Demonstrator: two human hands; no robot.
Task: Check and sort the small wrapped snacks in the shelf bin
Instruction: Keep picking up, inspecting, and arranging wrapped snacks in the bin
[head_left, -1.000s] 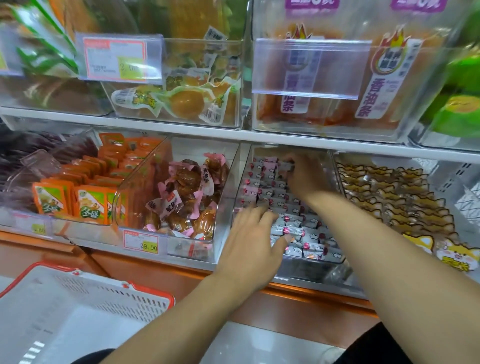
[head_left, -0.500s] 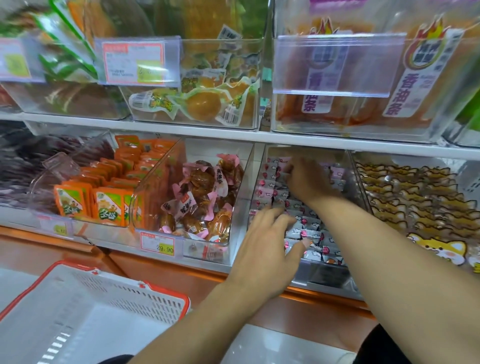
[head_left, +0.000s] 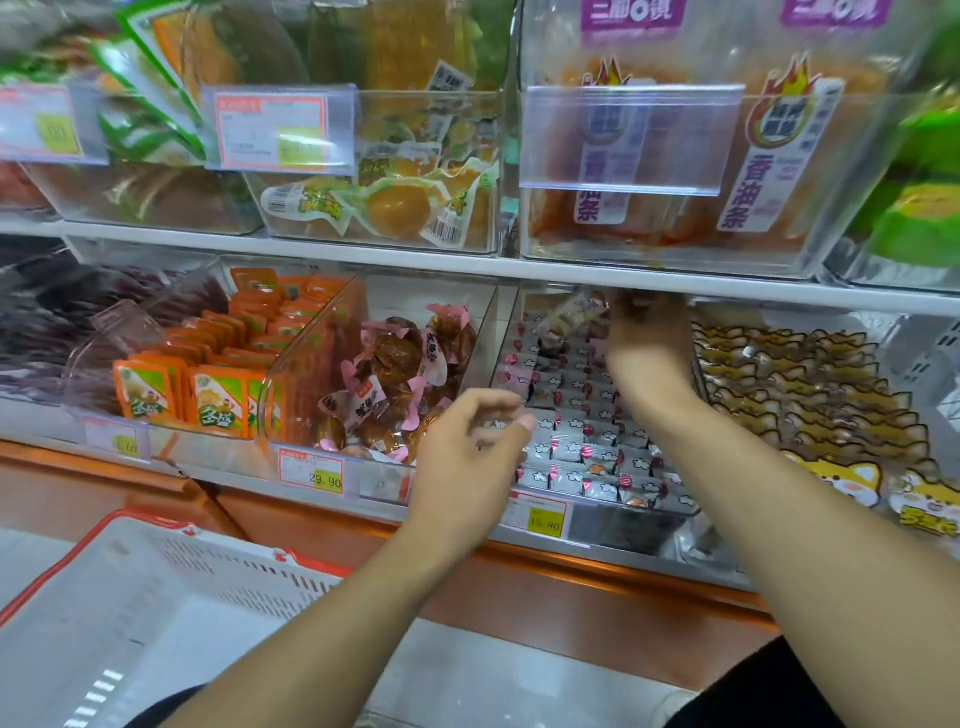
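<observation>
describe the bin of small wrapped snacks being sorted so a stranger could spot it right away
On the lower shelf, find the clear bin third from the left, above the yellow 15.80 price tag. Only it holds tidy rows of tiny grey wrapped snacks with red dots.

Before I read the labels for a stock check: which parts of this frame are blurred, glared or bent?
Head view: the top left green packets are motion-smeared; the right hand and the wrapper it lifts are soft; the clear bins catch glare; the shelf edge bows from the wide lens; the yellow price tag is barely legible.
</observation>
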